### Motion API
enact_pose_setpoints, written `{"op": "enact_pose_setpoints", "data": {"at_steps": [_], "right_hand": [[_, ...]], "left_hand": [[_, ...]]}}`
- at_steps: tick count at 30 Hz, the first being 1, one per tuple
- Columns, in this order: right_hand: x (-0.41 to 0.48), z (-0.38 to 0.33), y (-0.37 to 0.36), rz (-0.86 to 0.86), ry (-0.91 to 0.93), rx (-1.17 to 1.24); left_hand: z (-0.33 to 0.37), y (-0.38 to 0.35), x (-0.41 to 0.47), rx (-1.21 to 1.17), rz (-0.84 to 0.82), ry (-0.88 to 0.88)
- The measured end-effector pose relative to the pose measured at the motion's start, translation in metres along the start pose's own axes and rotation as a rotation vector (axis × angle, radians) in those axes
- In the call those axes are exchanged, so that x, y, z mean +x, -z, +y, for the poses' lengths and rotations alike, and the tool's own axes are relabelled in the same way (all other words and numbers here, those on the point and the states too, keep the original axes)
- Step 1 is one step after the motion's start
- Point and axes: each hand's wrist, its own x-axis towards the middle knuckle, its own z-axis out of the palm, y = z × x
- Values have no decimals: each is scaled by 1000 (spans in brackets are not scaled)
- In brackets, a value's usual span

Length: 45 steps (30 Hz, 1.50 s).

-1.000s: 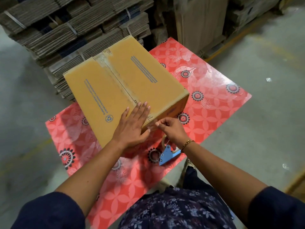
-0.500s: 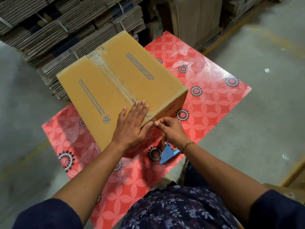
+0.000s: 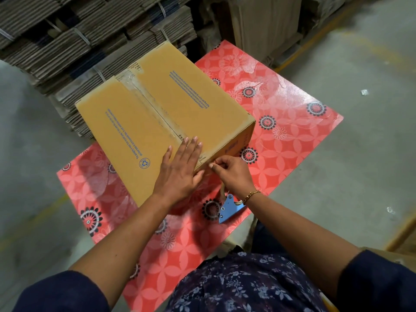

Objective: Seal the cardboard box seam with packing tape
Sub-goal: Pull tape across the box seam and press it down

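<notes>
Your left hand [image 3: 180, 174] lies flat, fingers spread, on the cardboard box [image 3: 162, 122] near its taped seam. Your right hand [image 3: 231, 174] pinches the tape end at the box's near edge, blue tape dispenser [image 3: 228, 209] below your wrist.

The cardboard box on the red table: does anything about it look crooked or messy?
Yes. The cardboard box sits skewed, its left side overhanging the table edge. The clear tape looks wrinkled at the seam's far end.

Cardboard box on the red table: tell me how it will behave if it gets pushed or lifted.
The cardboard box probably slides easily, since the floral table cover looks glossy. Its broad flat base makes tipping unlikely. The left hand lies flat on top, suggesting it needs steadying; weight cannot be judged.
</notes>
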Motion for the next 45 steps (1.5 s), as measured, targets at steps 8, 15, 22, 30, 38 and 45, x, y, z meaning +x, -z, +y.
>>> {"op": "enact_pose_setpoints", "data": {"at_steps": [8,15,22,30,38,45], "right_hand": [[-2,-22,-27,303,-512,713],[27,-43,-41,401,-534,687],[52,-40,-55,653,-527,700],[65,-32,-75,831,-442,696],[73,-20,-84,854,-298,617],[74,-12,-81,830,-284,615]], "left_hand": [[-1,6,-2,77,-74,-31],[-3,15,12,-39,-109,-16],[-6,13,26,-141,-10,-15],[-5,10,29,-128,-5,-8],[-5,10,32,-114,-11,10],[-4,11,33,-111,-6,21]]}}
